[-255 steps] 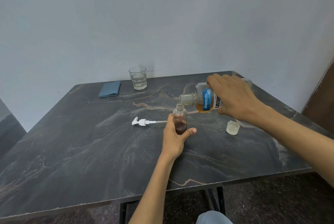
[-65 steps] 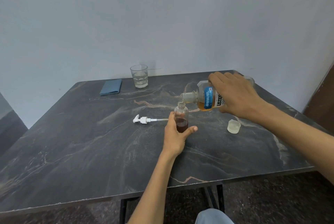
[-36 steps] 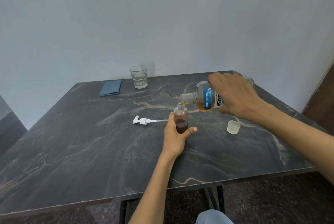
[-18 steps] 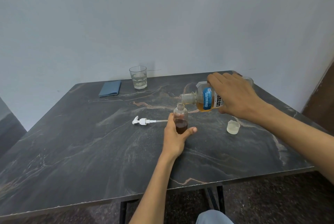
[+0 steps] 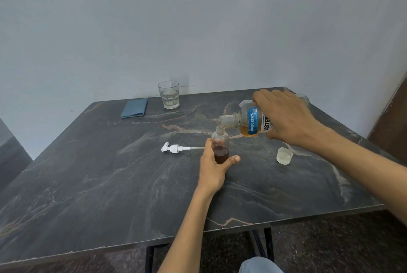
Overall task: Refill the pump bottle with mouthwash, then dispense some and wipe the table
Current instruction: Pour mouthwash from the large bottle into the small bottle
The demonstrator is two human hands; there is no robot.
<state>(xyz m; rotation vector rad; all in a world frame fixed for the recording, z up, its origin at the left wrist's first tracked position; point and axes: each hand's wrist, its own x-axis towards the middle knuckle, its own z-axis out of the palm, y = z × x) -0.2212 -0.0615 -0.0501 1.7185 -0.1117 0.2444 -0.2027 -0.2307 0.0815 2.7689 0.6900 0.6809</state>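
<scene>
A small clear pump bottle point(image 5: 220, 140) stands upright on the dark marble table point(image 5: 110, 184), roughly half full of dark amber liquid. My left hand point(image 5: 212, 168) grips its lower part. My right hand point(image 5: 284, 116) holds the mouthwash bottle point(image 5: 248, 118) tipped on its side, its open neck just above the small bottle's mouth. The white pump head point(image 5: 174, 148) with its tube lies flat to the left of the small bottle. The mouthwash cap point(image 5: 284, 155) sits open side up on the right.
A folded blue cloth point(image 5: 134, 108) lies at the table's back left, with a drinking glass point(image 5: 168, 94) holding a little water beside it. A pale wall runs close behind the table. Black table legs and a dark floor show below the front edge.
The liquid level in the small bottle has risen a little. Both hands and both bottles stay in nearly the same place.
</scene>
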